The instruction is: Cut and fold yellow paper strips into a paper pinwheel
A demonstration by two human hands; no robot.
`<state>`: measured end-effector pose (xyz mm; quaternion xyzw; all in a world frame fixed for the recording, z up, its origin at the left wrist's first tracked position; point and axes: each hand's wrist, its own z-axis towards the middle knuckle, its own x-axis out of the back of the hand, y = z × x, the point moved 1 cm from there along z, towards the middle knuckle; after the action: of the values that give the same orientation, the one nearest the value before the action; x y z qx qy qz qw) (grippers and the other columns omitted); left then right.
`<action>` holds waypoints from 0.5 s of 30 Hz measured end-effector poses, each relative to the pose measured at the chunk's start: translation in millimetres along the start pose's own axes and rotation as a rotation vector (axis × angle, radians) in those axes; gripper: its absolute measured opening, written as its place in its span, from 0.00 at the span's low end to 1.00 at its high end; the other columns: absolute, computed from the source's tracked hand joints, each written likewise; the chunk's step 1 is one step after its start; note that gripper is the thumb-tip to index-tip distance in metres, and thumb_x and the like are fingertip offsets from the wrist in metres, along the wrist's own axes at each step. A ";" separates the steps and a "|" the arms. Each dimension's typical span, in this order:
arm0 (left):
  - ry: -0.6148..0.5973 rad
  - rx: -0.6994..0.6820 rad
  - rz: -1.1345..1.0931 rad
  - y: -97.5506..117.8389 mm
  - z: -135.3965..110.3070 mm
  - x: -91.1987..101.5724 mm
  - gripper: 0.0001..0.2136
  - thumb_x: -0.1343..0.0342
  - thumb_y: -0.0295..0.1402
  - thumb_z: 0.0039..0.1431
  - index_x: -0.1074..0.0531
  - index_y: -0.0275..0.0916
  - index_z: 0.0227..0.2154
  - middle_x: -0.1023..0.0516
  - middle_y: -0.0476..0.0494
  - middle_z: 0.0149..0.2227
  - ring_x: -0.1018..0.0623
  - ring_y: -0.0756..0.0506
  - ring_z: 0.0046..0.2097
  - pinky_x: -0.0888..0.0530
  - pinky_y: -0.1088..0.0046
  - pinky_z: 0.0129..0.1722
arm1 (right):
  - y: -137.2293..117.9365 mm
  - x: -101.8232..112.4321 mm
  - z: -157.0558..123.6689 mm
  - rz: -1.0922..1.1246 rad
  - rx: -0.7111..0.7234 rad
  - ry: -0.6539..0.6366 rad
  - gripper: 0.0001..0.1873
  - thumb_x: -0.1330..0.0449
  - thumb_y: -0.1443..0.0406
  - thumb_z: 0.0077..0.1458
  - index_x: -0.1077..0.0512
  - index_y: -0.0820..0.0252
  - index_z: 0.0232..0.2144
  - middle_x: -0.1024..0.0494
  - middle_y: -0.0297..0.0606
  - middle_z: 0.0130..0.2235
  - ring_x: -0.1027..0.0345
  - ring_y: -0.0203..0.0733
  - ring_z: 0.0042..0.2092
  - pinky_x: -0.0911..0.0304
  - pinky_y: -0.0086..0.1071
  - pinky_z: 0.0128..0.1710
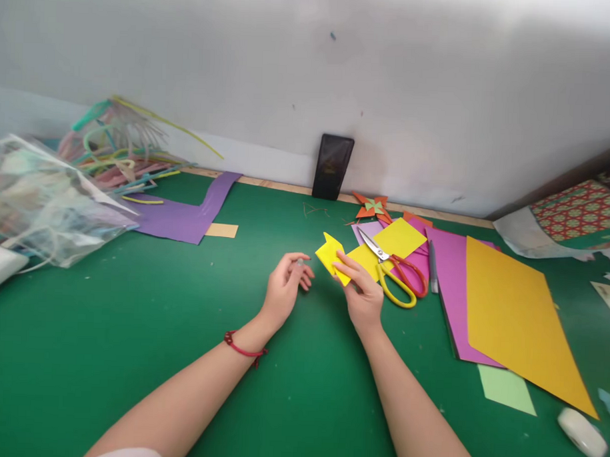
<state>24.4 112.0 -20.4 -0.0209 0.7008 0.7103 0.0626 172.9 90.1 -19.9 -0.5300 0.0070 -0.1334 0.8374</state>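
My right hand [363, 294] pinches a small folded yellow paper piece [331, 257] above the green table mat [130, 356]. My left hand [286, 283], with a red string on its wrist, hovers just left of the paper, its fingers curled round a tiny grey object at the fingertips that I cannot make out. Yellow-and-red-handled scissors [396, 272] lie just right of my right hand, partly on yellow square sheets [399, 236].
Purple sheets [451, 273] and a large orange sheet [517, 316] lie at right, with a pen [432, 266] and a light green scrap [507, 389]. A black phone [332, 166] leans on the wall. A paper pinwheel [372, 206], a plastic bag [40, 199], straws [122, 149] and a purple strip [185, 214] sit at the back.
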 end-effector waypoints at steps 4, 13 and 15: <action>-0.116 0.047 -0.087 2.7 -0.8 -4.7 0.18 0.45 0.48 0.49 0.34 0.38 0.34 0.25 0.46 0.30 0.24 0.48 0.31 0.27 0.72 0.29 | -1.6 -3.2 -2.6 -0.081 0.126 -0.198 0.11 0.44 0.70 0.53 0.25 0.52 0.37 0.25 0.38 0.48 0.32 0.43 0.50 0.37 0.40 0.52; -0.016 0.029 0.081 -0.5 0.3 -2.2 0.12 0.47 0.42 0.52 0.34 0.37 0.30 0.25 0.47 0.30 0.24 0.47 0.33 0.27 0.72 0.32 | 1.9 -7.3 -0.6 0.092 -0.376 0.001 0.12 0.45 0.56 0.53 0.33 0.59 0.29 0.27 0.35 0.28 0.34 0.34 0.24 0.37 0.26 0.18; -0.020 -0.007 0.159 1.0 -1.5 -2.2 0.09 0.47 0.39 0.53 0.32 0.37 0.30 0.25 0.48 0.30 0.25 0.47 0.33 0.28 0.73 0.34 | 3.4 -10.8 -1.3 0.067 -0.444 -0.118 0.13 0.42 0.55 0.50 0.34 0.59 0.26 0.30 0.32 0.22 0.36 0.34 0.23 0.40 0.25 0.17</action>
<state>26.5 110.4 -19.2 0.0419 0.6970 0.7157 0.0130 163.0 92.8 -24.9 -0.7076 0.0047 -0.0697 0.7032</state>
